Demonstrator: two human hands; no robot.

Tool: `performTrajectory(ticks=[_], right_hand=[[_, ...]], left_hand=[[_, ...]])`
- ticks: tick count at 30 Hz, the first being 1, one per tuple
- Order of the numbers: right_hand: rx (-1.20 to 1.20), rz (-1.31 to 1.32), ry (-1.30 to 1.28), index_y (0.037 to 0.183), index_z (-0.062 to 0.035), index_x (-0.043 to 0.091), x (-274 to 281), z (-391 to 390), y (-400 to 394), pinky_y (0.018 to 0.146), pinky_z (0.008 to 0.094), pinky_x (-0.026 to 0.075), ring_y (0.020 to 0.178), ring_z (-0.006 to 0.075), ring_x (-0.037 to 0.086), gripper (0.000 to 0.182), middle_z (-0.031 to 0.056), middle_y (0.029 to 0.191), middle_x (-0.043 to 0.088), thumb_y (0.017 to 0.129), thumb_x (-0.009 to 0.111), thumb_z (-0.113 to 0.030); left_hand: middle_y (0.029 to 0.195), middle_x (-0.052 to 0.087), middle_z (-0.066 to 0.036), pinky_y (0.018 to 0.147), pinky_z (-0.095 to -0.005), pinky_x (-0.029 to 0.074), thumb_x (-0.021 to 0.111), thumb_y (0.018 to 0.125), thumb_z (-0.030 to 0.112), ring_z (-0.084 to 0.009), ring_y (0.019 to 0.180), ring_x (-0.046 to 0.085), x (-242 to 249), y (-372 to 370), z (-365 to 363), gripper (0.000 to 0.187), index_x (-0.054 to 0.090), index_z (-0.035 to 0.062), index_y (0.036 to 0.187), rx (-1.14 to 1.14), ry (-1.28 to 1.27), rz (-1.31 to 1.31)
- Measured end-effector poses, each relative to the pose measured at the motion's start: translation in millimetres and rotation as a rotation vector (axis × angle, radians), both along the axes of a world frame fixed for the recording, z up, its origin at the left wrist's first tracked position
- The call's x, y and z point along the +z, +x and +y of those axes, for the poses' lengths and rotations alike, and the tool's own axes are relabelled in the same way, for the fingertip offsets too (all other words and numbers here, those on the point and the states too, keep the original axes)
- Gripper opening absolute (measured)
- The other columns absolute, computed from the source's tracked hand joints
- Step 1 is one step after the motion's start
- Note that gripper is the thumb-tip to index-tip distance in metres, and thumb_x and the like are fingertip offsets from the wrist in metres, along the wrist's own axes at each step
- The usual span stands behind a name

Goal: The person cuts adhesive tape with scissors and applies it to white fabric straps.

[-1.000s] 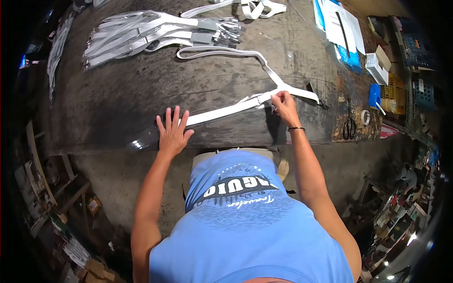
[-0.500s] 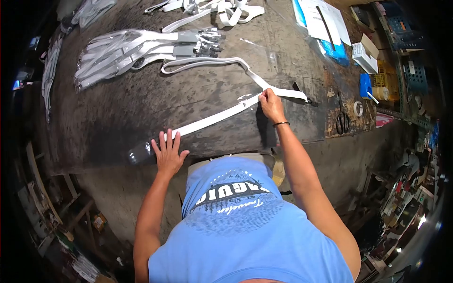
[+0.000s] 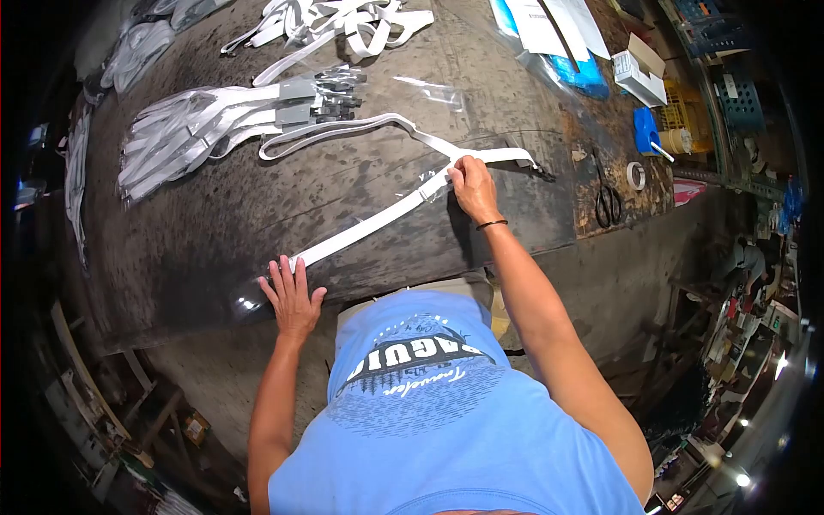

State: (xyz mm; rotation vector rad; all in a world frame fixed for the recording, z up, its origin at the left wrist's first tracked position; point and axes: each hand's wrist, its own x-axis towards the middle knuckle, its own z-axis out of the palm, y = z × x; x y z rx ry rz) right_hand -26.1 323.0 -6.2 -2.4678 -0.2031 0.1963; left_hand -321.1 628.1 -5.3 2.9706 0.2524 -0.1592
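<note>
Left hand [image 3: 294, 307]: grip released, fingers spread at strap [image 3: 356, 232] end. Right hand [image 3: 474, 190]: grip pinching strap. Scissors [image 3: 608, 204]: right hand's 3 o'clock.

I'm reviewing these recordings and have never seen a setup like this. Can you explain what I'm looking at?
There is no robot here: a person works with two bare hands. Every picture comes from one camera worn on the head, looking forward and down, so you also see the person's blue shirt.

In front is a dark, stained table. A white strap lies across it, forking at its far part. The left hand lies flat with its fingertips at the near end. The right hand seems to pinch it close to the fork.

Farther back are bagged straps and a pile of loose straps. To the right are papers, a box, scissors and a white ring, perhaps tape.
</note>
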Motion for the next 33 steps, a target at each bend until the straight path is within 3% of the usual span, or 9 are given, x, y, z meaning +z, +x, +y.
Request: performTrajectory(ticks=[5,6,9,10,13,17,26,31,33], right_hand=[[0.09,-0.257,-0.014,0.103,-0.0122,0.058,4.5,-33.6,26.8,0.072,0.0457,0.05,0.088,0.0378,0.061,0.019,0.0127,0.102,0.057,0.085,0.065,-0.015],[0.108,-0.267,-0.085,0.104,-0.0135,0.059,3.6,-42.7,33.7,0.071,0.0458,0.051,0.086,0.0372,0.061,0.021,0.0119,0.103,0.057,0.084,0.065,-0.014],[0.18,-0.274,-0.181,0.109,-0.0137,0.058,2.4,-49.9,44.5,0.072,0.0486,0.051,0.088,0.0401,0.061,0.025,0.0131,0.105,0.056,0.085,0.064,-0.014],[0.206,-0.192,-0.224,0.11,-0.0133,0.057,2.1,-48.3,41.7,0.072,0.0493,0.051,0.089,0.0405,0.061,0.026,0.014,0.107,0.055,0.085,0.064,-0.014],[0.183,-0.098,-0.319,0.113,-0.0125,0.055,5.7,-39.9,35.1,0.071,0.0505,0.051,0.09,0.0418,0.061,0.031,0.0159,0.11,0.053,0.084,0.065,-0.015],[0.134,-0.239,-0.094,0.108,-0.0115,0.056,1.1,-28.6,16.3,0.072,0.0486,0.05,0.088,0.0404,0.06,0.023,0.0161,0.107,0.054,0.087,0.063,-0.016],[0.251,0.169,-0.188,0.092,-0.0077,0.059,9.5,-1.2,12.3,0.077,0.0469,0.047,0.093,0.0383,0.058,0.021,0.0164,0.098,0.057,0.078,0.071,-0.019],[0.317,0.095,-0.171,0.087,-0.0069,0.061,2.2,-4.4,10.4,0.081,0.0516,0.045,0.1,0.0377,0.056,0.019,0.0136,0.1,0.056,0.077,0.07,-0.02],[0.373,-0.248,-0.278,0.086,-0.0076,0.062,4.4,-2.7,8.3,0.09,0.0576,0.04,0.112,0.037,0.049,0.019,0.0121,0.108,0.055,0.075,0.07,-0.021]], left_hand=[[0.15,0.033,-0.017,0.113,-0.0568,0.014,0.062,0.089,0.031,-0.0366,0.141,0.024,6.4,39.2,3.9,0.061,0.042,0.0077,0.141,0.057,-0.061,-0.133],[0.139,0.046,-0.015,0.11,-0.0537,0.022,0.063,0.087,0.028,-0.0335,0.134,0.036,5.4,42.5,9.7,0.053,0.049,0.0067,0.134,0.087,-0.025,-0.199],[0.13,0.052,-0.011,0.105,-0.0501,0.029,0.064,0.087,0.028,-0.0319,0.124,0.045,13.9,38.7,35.4,0.044,0.056,0.0077,0.125,0.251,-0.178,-0.178],[0.114,0.056,-0.009,0.097,-0.0469,0.033,0.067,0.083,0.032,-0.0306,0.112,0.048,15.9,37.9,40.5,0.039,0.061,0.0086,0.113,0.273,-0.156,-0.234],[0.102,0.056,-0.008,0.095,-0.045,0.034,0.072,0.078,0.037,-0.03,0.107,0.048,29.7,38.4,50.7,0.039,0.062,0.0092,0.104,0.246,-0.182,-0.005],[0.094,0.054,-0.006,0.087,-0.0425,0.034,0.076,0.073,0.039,-0.0285,0.099,0.048,38.7,49.4,55.7,0.039,0.059,0.0104,0.094,0.162,-0.181,0.11],[0.088,0.054,-0.007,0.08,-0.0414,0.033,0.078,0.069,0.037,-0.0286,0.091,0.049,34.0,51.5,58.6,0.039,0.056,0.0095,0.087,-0.008,-0.23,0.084],[0.085,0.06,-0.009,0.077,-0.041,0.038,0.078,0.069,0.035,-0.0301,0.086,0.055,43.3,63.1,67.9,0.039,0.059,0.0086,0.09,0.078,-0.379,0.273],[0.083,0.065,-0.011,0.073,-0.0401,0.045,0.079,0.068,0.037,-0.0314,0.081,0.061,49.2,70.4,71.7,0.043,0.062,0.007,0.094,0.177,-0.588,0.359]])
